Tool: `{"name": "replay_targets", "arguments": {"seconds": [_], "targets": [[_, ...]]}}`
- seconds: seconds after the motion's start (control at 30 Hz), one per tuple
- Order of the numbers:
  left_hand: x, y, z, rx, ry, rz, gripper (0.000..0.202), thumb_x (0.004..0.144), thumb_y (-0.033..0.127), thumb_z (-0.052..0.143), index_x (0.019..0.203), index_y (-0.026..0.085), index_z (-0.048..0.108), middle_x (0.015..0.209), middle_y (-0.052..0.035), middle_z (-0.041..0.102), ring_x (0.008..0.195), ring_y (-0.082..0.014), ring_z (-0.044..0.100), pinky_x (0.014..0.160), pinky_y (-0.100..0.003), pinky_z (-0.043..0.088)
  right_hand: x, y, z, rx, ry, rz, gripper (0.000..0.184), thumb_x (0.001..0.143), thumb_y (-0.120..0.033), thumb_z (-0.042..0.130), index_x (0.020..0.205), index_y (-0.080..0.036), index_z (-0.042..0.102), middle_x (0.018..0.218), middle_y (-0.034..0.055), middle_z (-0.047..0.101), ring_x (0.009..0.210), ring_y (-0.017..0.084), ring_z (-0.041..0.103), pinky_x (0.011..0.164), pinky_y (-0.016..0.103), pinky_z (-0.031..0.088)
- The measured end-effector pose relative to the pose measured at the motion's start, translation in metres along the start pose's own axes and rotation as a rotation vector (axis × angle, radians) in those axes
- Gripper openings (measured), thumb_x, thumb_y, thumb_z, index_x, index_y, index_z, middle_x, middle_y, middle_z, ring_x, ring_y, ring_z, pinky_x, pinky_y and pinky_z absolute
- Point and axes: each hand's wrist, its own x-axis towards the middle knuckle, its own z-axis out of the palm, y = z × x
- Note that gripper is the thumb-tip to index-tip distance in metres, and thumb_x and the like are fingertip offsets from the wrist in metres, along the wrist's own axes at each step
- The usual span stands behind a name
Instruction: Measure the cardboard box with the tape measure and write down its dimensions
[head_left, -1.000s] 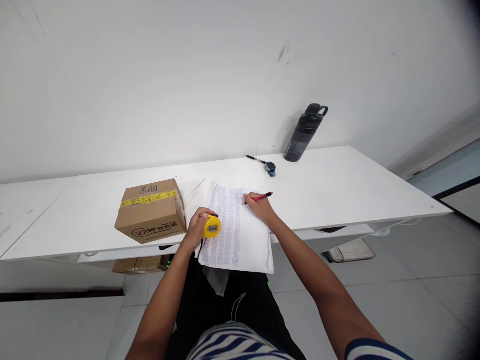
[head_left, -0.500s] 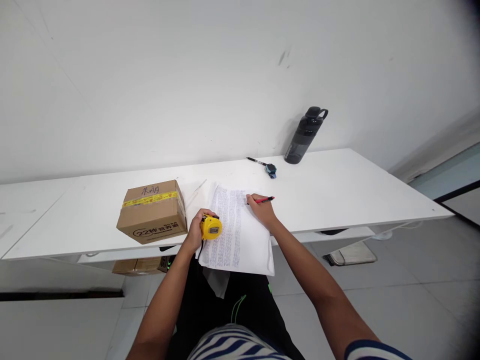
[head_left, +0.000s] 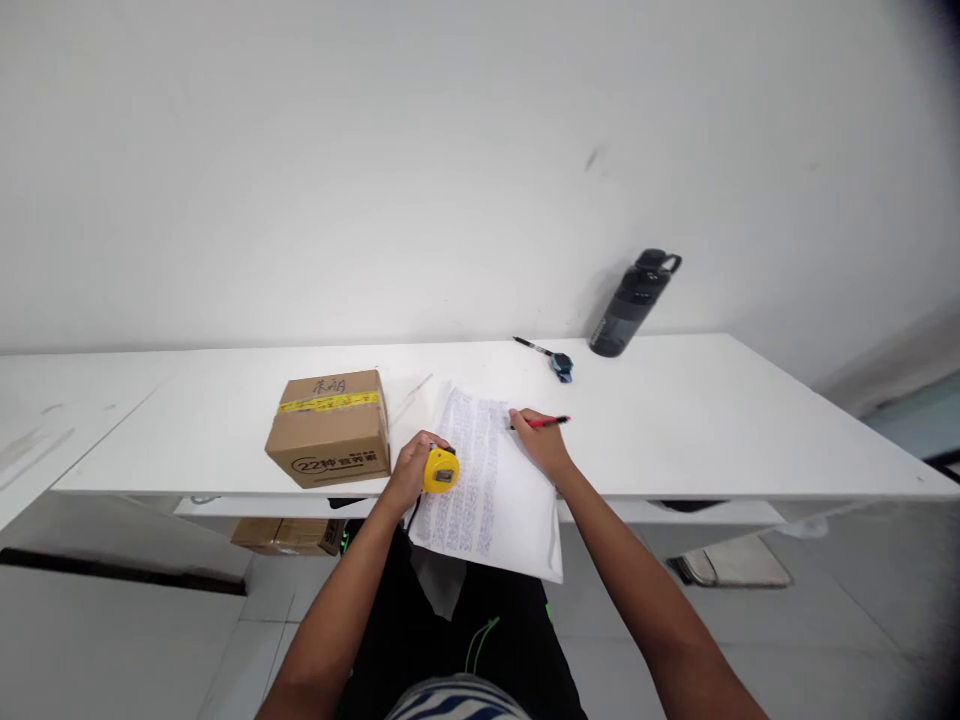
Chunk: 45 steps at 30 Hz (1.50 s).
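Note:
My left hand (head_left: 412, 470) is closed around a yellow tape measure (head_left: 440, 470), held over the left edge of the paper. A dark strap dangles below it. In my right hand (head_left: 541, 440) is a red pen (head_left: 549, 422), its tip near the upper part of the paper. The white paper (head_left: 521, 525) carries columns of dense handwriting on its left part, while its right part is blank. Its near end hangs over the table's front edge. Just left of my left hand sits a taped cardboard box (head_left: 330, 430) with yellow tape and handwritten characters on top.
A dark water bottle (head_left: 628, 308) stands at the back by the wall. Left of it lie a black pen (head_left: 531, 346) and a watch (head_left: 561, 366). Under the white table (head_left: 712, 430) are another cardboard box (head_left: 281, 536) and a light flat item (head_left: 739, 564) on the floor.
The view has shifted, so everything on the table appears lower and further right. Both hands keep their holds on the tape measure and red pen, with little movement relative to the paper.

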Motion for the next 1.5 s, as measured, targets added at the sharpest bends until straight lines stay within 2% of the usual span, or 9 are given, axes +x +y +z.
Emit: {"name": "replay_targets", "arguments": {"seconds": [0.33,0.5,0.57,0.77,0.97,1.1,1.23,1.4,1.5], "targets": [[-0.023,0.013,0.01,0.102,0.06,0.082,0.053,0.088,0.067,0.042,0.088,0.017,0.06,0.085,-0.0049,0.063,0.076,-0.0165,0.058,0.071,-0.029,0.046,0.002,-0.02,0.012,-0.165,-0.031,-0.1,0.062,0.084,-0.029,0.049,0.144,-0.018,0.039,0.135,0.0183,0.045,0.099,0.026,0.059,0.086,0.045,0.049],[-0.056,0.062,0.019,0.073,0.038,0.455,0.046,0.095,0.058,0.033,0.094,0.02,0.058,0.107,-0.0102,0.06,0.105,-0.022,0.057,0.093,-0.036,0.044,-0.052,-0.09,0.011,0.423,-0.824,-0.233,0.08,0.079,-0.055,0.067,0.146,-0.029,0.033,0.13,0.0112,0.054,0.107,0.023,0.058,0.093,0.043,0.047],[-0.068,0.085,0.021,0.103,0.057,0.599,0.046,0.096,0.058,0.031,0.096,0.021,0.058,0.113,-0.0111,0.058,0.11,-0.0229,0.055,0.096,-0.039,0.044,-0.077,-0.117,0.018,0.595,-0.954,-0.272,0.094,0.067,-0.058,0.078,0.145,-0.031,0.034,0.129,0.009,0.054,0.109,0.024,0.057,0.094,0.042,0.047],[-0.094,0.116,-0.008,0.379,0.43,0.865,0.045,0.09,0.062,0.042,0.103,0.024,0.061,0.129,-0.0112,0.05,0.127,-0.0268,0.043,0.108,-0.047,0.034,-0.109,-0.173,0.045,0.533,-0.345,-0.447,0.06,0.069,-0.047,0.081,0.119,-0.031,0.052,0.11,0.0042,0.059,0.094,0.021,0.061,0.08,0.034,0.053],[-0.115,0.134,-0.065,0.341,0.447,0.356,0.037,0.085,0.056,0.058,0.1,0.022,0.062,0.096,-0.0062,0.066,0.09,-0.0219,0.062,0.082,-0.035,0.05,-0.084,-0.209,0.053,-0.008,-0.16,-1.099,0.06,0.083,-0.027,0.068,0.137,-0.033,0.042,0.101,0.0069,0.058,0.088,0.022,0.06,0.072,0.036,0.054],[-0.117,0.152,-0.09,0.307,0.302,0.136,0.036,0.082,0.056,0.059,0.076,0.021,0.06,0.07,-0.0006,0.06,0.067,-0.0165,0.055,0.062,-0.028,0.045,-0.073,-0.221,0.063,-0.232,-0.219,-1.277,0.058,0.088,-0.021,0.057,0.141,-0.036,0.039,0.099,0.0081,0.057,0.083,0.022,0.058,0.067,0.035,0.053],[-0.108,0.158,-0.127,0.165,0.194,0.009,0.036,0.077,0.055,0.064,0.07,0.02,0.056,0.056,0.0039,0.047,0.051,-0.0111,0.041,0.053,-0.025,0.038,-0.056,-0.22,0.059,-0.266,-0.332,-1.14,0.053,0.089,-0.031,0.058,0.14,-0.034,0.042,0.106,0.0087,0.057,0.085,0.021,0.06,0.066,0.032,0.052],[-0.072,0.167,-0.186,0.223,0.497,0.054,0.037,0.075,0.052,0.062,0.064,0.019,0.049,0.059,0.0028,0.045,0.053,-0.0103,0.038,0.054,-0.026,0.035,-0.002,-0.201,0.035,-0.293,-0.406,-0.69,0.057,0.087,-0.043,0.06,0.141,-0.031,0.044,0.111,0.0066,0.058,0.086,0.02,0.059,0.075,0.034,0.052],[-0.049,0.168,-0.197,0.431,0.412,-0.109,0.038,0.07,0.054,0.063,0.064,0.019,0.052,0.064,-0.001,0.051,0.056,-0.0137,0.044,0.053,-0.028,0.034,0.024,-0.19,0.032,-0.314,-0.499,-0.552,0.061,0.086,-0.041,0.061,0.143,-0.032,0.042,0.11,0.0044,0.058,0.092,0.02,0.059,0.085,0.037,0.05]]}}
